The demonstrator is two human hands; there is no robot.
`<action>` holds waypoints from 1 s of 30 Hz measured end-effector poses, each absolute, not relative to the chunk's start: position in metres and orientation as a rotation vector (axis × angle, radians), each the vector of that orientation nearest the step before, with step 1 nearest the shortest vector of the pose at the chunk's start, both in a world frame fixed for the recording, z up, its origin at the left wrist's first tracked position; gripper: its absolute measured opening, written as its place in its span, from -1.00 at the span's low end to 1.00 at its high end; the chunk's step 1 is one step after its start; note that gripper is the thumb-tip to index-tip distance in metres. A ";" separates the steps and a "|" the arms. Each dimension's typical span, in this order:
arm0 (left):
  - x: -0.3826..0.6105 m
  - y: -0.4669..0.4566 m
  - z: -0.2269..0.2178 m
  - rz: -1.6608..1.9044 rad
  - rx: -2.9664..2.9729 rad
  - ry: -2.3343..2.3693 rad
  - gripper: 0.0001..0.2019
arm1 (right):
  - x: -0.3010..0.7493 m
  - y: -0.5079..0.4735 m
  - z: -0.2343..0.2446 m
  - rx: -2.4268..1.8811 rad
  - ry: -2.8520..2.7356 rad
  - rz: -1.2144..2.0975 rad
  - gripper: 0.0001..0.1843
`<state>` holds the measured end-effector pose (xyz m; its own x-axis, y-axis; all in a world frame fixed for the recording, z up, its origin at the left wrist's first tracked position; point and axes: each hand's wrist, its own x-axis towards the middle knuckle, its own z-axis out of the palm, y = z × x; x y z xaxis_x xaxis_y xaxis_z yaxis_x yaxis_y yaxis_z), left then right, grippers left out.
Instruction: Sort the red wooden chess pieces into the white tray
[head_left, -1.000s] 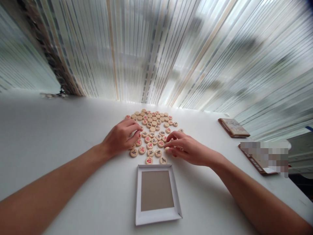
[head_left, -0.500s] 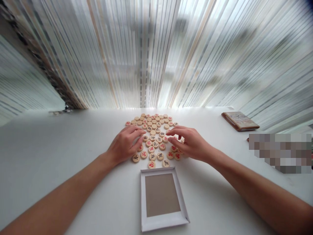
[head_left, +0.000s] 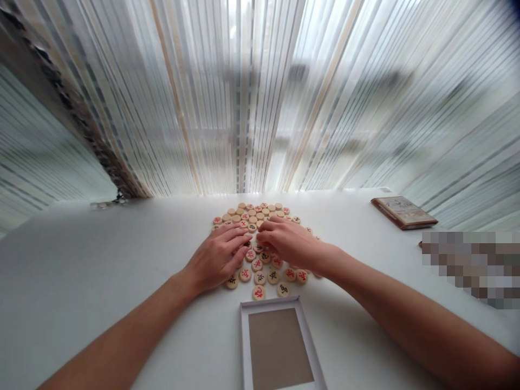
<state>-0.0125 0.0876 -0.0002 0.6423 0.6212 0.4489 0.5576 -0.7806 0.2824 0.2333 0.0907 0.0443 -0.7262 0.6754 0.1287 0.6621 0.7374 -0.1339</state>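
Observation:
Round wooden Chinese chess pieces [head_left: 260, 277] with red or black characters lie in a loose cluster on the white table. Some show a plain, unmarked face. My left hand [head_left: 219, 253] rests over the cluster's left side, fingers extended and thumb apart, with nothing visibly held. On the other side, my right hand [head_left: 286, 238] reaches into the middle, its fingers bent and pressed together on a Chinese chess piece at the fingertips. That hand hides its own thumb and several pieces beneath it. In front of the cluster lies a shallow white box lid [head_left: 245, 346] with a brown-grey inside panel.
A flat brown-edged box [head_left: 404, 212] lies at the table's right back. Nearer on the right is a blurred-out object [head_left: 471, 265]. A striped string curtain [head_left: 260, 108] hangs behind the white table [head_left: 101, 260].
My right hand has moved left into the middle of the pieces and its fingers have closed. The left hand stays nearly in place. The whole view has tilted slightly upward.

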 end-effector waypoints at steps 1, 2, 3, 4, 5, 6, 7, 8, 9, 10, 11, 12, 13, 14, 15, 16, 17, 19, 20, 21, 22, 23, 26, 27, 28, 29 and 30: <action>-0.013 0.087 0.000 0.830 2.731 0.987 -0.63 | 0.235 0.089 0.045 -1.056 -2.795 0.117 -0.81; -0.013 0.087 0.000 0.841 2.727 0.987 -0.64 | 0.237 0.088 0.046 -1.040 -2.817 0.118 -0.81; -0.013 0.087 0.001 0.850 2.724 0.985 -0.65 | 0.238 0.087 0.046 -1.030 -2.833 0.119 -0.82; -0.013 0.086 0.001 0.859 2.723 0.981 -0.65 | 0.239 0.086 0.046 -1.024 -2.843 0.119 -0.82; -0.013 0.086 0.001 0.868 2.722 0.977 -0.66 | 0.239 0.085 0.046 -1.022 -2.848 0.118 -0.81; -0.013 0.085 0.002 0.875 2.721 0.975 -0.66 | 0.240 0.085 0.045 -1.022 -2.853 0.110 -0.81; -0.013 0.085 0.002 0.882 2.721 0.975 -0.67 | 0.240 0.085 0.045 -1.024 -2.845 0.122 -0.80; -0.014 0.085 0.002 0.889 2.720 0.975 -0.67 | 0.240 0.085 0.045 -1.028 -2.822 0.155 -0.79; -0.014 0.085 0.002 0.897 2.718 0.977 -0.68 | 0.241 0.086 0.045 -1.035 -2.787 0.205 -0.80; -0.014 0.085 0.003 0.906 2.715 0.980 -0.68 | 0.242 0.088 0.044 -1.045 -2.743 0.264 -0.80; -0.014 0.085 0.003 0.916 2.712 0.981 -0.69 | 0.243 0.090 0.044 -1.058 -2.693 0.325 -0.82; -0.015 0.085 0.003 0.927 2.707 0.982 -0.69 | 0.244 0.092 0.044 -1.076 -2.642 0.376 -0.83; -0.015 0.085 0.003 0.934 2.701 0.982 -0.70 | 0.245 0.094 0.043 -1.097 -2.599 0.411 -0.85; -0.015 0.086 0.003 0.937 2.696 0.983 -0.70 | 0.246 0.096 0.042 -1.118 -2.566 0.427 -0.85; -0.015 0.086 0.003 0.935 2.692 0.982 -0.71 | 0.247 0.098 0.041 -1.139 -2.531 0.442 -0.85; -0.015 0.086 0.003 0.933 2.691 0.981 -0.71 | 0.247 0.099 0.039 -1.156 -2.499 0.456 -0.86; -0.015 0.086 0.004 0.930 2.691 0.978 -0.72 | 0.248 0.100 0.038 -1.170 -2.470 0.464 -0.86; -0.015 0.085 0.004 0.933 2.686 0.979 -0.72 | 0.248 0.102 0.035 -1.190 -2.422 0.462 -0.87; -0.015 0.085 0.004 0.939 2.679 0.986 -0.72 | 0.248 0.104 0.034 -1.201 -2.401 0.447 -0.87; -0.015 0.085 0.004 0.945 2.671 0.999 -0.72 | 0.248 0.106 0.033 -1.211 -2.383 0.423 -0.86; -0.014 0.085 0.004 0.949 2.661 1.017 -0.72 | 0.248 0.108 0.031 -1.219 -2.368 0.391 -0.86; -0.014 0.086 0.003 0.951 2.652 1.043 -0.71 | 0.248 0.111 0.030 -1.221 -2.361 0.357 -0.84; -0.014 0.089 0.002 0.990 2.596 1.172 -0.69 | 0.248 0.119 0.025 -1.185 -2.406 0.270 -0.73; -0.014 0.091 0.002 1.017 2.562 1.230 -0.68 | 0.248 0.121 0.023 -1.170 -2.434 0.250 -0.71; -0.015 0.092 0.002 1.048 2.525 1.288 -0.67 | 0.247 0.122 0.022 -1.159 -2.462 0.230 -0.69; -0.016 0.094 0.002 1.077 2.491 1.342 -0.66 | 0.246 0.123 0.021 -1.151 -2.486 0.209 -0.67; -0.017 0.096 0.001 1.099 2.466 1.386 -0.66 | 0.245 0.122 0.021 -1.147 -2.507 0.188 -0.66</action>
